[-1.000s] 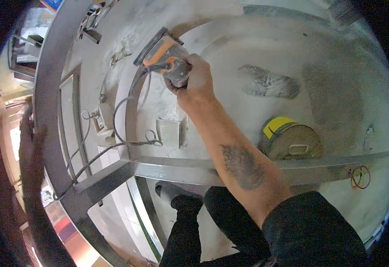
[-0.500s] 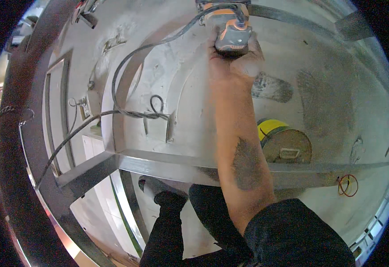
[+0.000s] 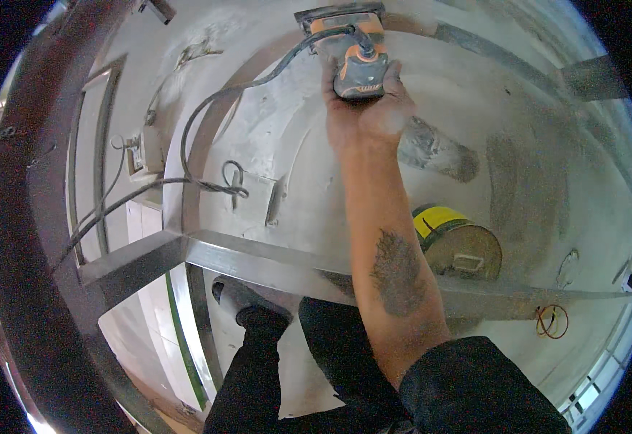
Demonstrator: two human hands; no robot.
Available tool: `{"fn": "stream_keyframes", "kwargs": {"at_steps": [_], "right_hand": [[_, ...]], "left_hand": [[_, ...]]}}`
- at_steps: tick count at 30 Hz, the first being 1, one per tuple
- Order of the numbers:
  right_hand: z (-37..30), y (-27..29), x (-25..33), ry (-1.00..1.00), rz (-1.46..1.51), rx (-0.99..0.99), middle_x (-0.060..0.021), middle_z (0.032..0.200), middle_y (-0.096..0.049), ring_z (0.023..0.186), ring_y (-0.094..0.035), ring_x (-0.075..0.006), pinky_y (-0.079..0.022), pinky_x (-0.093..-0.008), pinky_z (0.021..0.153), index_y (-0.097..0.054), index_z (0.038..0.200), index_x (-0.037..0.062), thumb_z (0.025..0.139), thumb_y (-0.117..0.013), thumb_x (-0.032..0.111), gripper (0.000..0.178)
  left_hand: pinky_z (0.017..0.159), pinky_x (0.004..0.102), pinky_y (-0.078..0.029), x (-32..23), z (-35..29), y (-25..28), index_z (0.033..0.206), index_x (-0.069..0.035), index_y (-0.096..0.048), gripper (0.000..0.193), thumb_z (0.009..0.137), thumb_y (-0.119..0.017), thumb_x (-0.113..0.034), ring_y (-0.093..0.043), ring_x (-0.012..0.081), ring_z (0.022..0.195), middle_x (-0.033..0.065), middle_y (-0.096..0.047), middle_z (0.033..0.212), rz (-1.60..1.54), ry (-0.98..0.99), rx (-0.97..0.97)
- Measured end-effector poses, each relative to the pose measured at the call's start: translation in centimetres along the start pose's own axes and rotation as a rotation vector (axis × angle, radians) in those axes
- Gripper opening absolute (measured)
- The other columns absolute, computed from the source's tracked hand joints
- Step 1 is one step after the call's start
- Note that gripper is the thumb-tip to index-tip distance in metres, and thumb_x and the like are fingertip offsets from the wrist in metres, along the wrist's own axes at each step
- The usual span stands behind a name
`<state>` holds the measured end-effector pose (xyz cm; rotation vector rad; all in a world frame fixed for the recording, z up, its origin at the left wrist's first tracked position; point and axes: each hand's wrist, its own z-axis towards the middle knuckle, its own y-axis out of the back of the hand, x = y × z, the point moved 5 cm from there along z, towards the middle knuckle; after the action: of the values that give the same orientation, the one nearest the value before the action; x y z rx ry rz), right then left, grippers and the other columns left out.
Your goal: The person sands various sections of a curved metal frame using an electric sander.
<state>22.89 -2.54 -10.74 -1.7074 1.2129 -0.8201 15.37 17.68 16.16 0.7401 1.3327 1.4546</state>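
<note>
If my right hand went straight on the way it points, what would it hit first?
Past the sander it holds, your right hand would probably meet the pale grey surface; the gap, if any, is unclear.

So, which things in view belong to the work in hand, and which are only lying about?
In use:
right hand, holding the tool
orange-and-grey power tool
dark cord, running from the tool

Apart from the hand, seemingly unused:
round object with a yellow band
loop of thin red and yellow wire
</note>
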Motion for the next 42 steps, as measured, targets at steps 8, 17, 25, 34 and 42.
{"fn": "stream_keyframes", "kwargs": {"at_steps": [8, 17, 25, 34, 42], "right_hand": [[-2.3, -0.1, -4.2, -0.139, -0.137, -0.071, -0.0136, 0.123, -0.060, 0.109, -0.061, -0.0308, -0.054, -0.0488, 0.091, -0.053, 0.127, 0.0055, 0.104, -0.048, 0.036, 0.039], [-4.1, 1.5, -4.7, -0.223, -0.299, -0.191, -0.0110, 0.121, -0.060, 0.107, -0.061, -0.0278, -0.052, -0.0487, 0.091, -0.052, 0.123, 0.0084, 0.102, -0.051, 0.031, 0.031], [-4.8, 1.5, -5.8, -0.279, -0.331, -0.249, -0.0081, 0.113, -0.061, 0.103, -0.060, -0.0258, -0.051, -0.0512, 0.088, -0.054, 0.119, 0.0154, 0.097, -0.059, 0.026, 0.025], [-1.2, 2.7, -4.4, -0.256, -0.133, -0.190, -0.0094, 0.110, -0.063, 0.098, -0.062, -0.0269, -0.054, -0.0463, 0.082, -0.059, 0.109, 0.0093, 0.096, -0.057, 0.026, 0.021], [-0.1, 1.7, -1.5, -0.131, 0.002, -0.250, -0.0063, 0.108, -0.067, 0.095, -0.065, -0.0258, -0.056, -0.0446, 0.080, -0.062, 0.114, 0.0135, 0.094, -0.056, 0.032, 0.028]], "left_hand": [[0.091, 0.0420, -0.050, -0.9, 0.4, 2.3, 0.112, -0.002, -0.068, 0.040, 0.091, -0.065, -0.036, -0.066, 0.0349, 0.101, 0.0199, -0.071, 0.103, 0.459, -0.710, -0.087], [0.102, 0.0446, -0.044, 4.6, 2.6, -0.1, 0.133, -0.003, -0.056, 0.054, 0.101, -0.047, -0.046, -0.061, 0.0367, 0.116, 0.0247, -0.062, 0.123, 0.218, -0.203, -0.099], [0.094, 0.0371, -0.047, 3.7, 2.2, 0.8, 0.123, 0.000, -0.064, 0.063, 0.099, -0.049, -0.056, -0.065, 0.0262, 0.100, 0.0201, -0.069, 0.108, -0.058, 0.054, -0.058], [0.094, 0.0306, -0.046, 7.1, 2.9, 0.2, 0.123, 0.002, -0.065, 0.052, 0.099, -0.058, -0.043, -0.059, 0.0157, 0.101, 0.0089, -0.068, 0.111, -0.431, 0.037, -0.084], [0.096, 0.0320, -0.047, 5.2, 2.0, 1.0, 0.128, 0.001, -0.063, 0.047, 0.099, -0.058, -0.036, -0.062, 0.0164, 0.104, 0.0119, -0.070, 0.116, -0.266, -0.022, -0.064]]}}
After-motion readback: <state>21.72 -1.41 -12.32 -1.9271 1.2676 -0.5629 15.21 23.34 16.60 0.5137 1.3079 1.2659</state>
